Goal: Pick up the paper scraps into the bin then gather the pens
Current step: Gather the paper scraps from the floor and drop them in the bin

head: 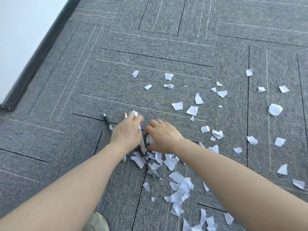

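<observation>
The left hand (pixel 127 130) curls its fingers (pixel 139 118) round a white scrap (pixel 134 112); the right hand (pixel 164 136) pinches another scrap (pixel 149 139) at the pile's middle. Paper scraps (pixel 179 189) spread from one to five o'clock over the carpet (pixel 150 47). A black pen (pixel 108 122) lies at ten o'clock, another pen (pixel 150 167) buried at six. Better to bunch scraps inward first, leaving pens; no bin shows.

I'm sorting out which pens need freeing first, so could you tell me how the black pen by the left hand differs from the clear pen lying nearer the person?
The black pen has a dark barrel; the clear pen is see-through. The black pen lies on bare carpet, apart from the scraps, while the clear pen sits among paper scraps, partly covered. Neither is held, and both lie flat, slanted the same way.
</observation>
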`<move>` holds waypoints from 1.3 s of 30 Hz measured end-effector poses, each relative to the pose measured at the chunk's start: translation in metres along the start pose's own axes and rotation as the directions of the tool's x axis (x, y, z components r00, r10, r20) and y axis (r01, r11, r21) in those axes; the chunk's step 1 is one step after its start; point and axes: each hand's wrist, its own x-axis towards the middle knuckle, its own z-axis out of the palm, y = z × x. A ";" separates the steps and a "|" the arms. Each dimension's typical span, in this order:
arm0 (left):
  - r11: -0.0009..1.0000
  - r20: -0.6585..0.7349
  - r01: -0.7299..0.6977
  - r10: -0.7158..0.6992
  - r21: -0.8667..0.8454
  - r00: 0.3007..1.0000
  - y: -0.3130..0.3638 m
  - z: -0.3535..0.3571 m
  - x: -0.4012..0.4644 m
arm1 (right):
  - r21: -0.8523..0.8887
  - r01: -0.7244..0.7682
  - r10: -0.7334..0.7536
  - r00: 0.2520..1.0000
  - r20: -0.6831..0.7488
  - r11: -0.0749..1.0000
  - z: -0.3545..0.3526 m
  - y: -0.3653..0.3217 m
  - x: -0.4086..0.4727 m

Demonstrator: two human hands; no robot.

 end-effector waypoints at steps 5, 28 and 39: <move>0.986 0.087 -0.169 0.167 0.015 0.982 -0.001 0.015 0.004 | 0.051 0.036 -0.043 0.990 0.134 0.998 -0.006 0.002 -0.003; 0.999 0.074 -0.029 0.031 -0.033 0.997 -0.029 -0.001 -0.028 | -0.043 0.188 -0.186 0.981 0.045 0.981 0.019 -0.055 -0.004; 0.995 -0.047 0.096 -0.098 -0.035 0.994 -0.009 0.001 0.011 | -0.104 0.135 -0.124 0.987 0.106 0.985 -0.002 -0.020 -0.032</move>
